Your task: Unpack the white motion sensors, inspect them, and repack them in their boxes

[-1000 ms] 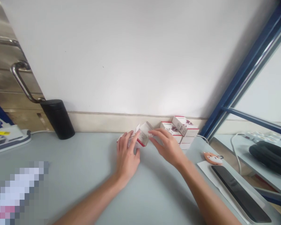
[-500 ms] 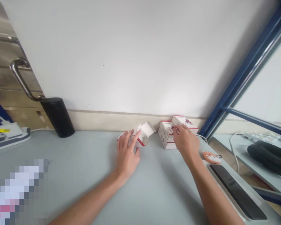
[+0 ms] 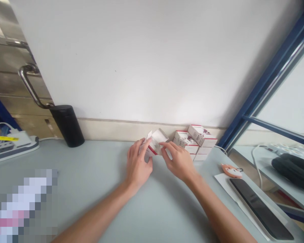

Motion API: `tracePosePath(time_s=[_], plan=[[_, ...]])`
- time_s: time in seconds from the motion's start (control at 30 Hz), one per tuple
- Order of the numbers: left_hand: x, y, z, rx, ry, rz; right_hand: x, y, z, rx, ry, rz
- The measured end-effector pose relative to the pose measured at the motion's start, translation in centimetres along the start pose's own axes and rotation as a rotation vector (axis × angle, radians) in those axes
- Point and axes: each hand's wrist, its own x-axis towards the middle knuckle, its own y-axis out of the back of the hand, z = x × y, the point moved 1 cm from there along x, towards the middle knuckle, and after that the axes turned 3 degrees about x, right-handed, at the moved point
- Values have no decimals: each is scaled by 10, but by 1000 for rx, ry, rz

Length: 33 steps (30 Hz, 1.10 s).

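My left hand (image 3: 139, 165) is closed around the left side of a small white and red cardboard box (image 3: 152, 151), which lies on the grey table near the wall. The box's flap (image 3: 160, 135) stands raised at its right end. At this open end are the bent fingertips of my right hand (image 3: 178, 158), pressed together by the flap. Whatever they pinch there, if anything, is too small to make out. Just right of my right hand, several matching boxes (image 3: 204, 141) are stacked against the wall, partly hidden by that hand.
A black cylinder (image 3: 68, 126) stands at the back left, near a power strip (image 3: 12, 148). On the right lie a dark-screened phone (image 3: 260, 207), a white sheet (image 3: 221, 179) and an orange fox-like trinket (image 3: 231, 170). A blue metal frame (image 3: 243, 111) rises beyond the table's right edge.
My right hand has moved left from the stacked boxes to the open end of the box in my left hand. The view has shifted slightly, and more of the stack shows.
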Motion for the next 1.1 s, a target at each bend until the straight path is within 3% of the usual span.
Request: tracePosePath(time_s=[0.27,0.5,0.77,0.97,1.1], plan=[[0,0,-3,18,-82,-36,-2,-9,24,8,-43,-48],[-3,0,-5,58,-187,-87,-3,-12,23,-197,78,-80],[5,2,-4,6,-175,-46,1,-24,27,-260,101,-10],[10,8,-4,52,-247,-112,1,4,42,-147,8,151],[15,13,-12,143,-173,-146,4,16,54,161,-153,378]])
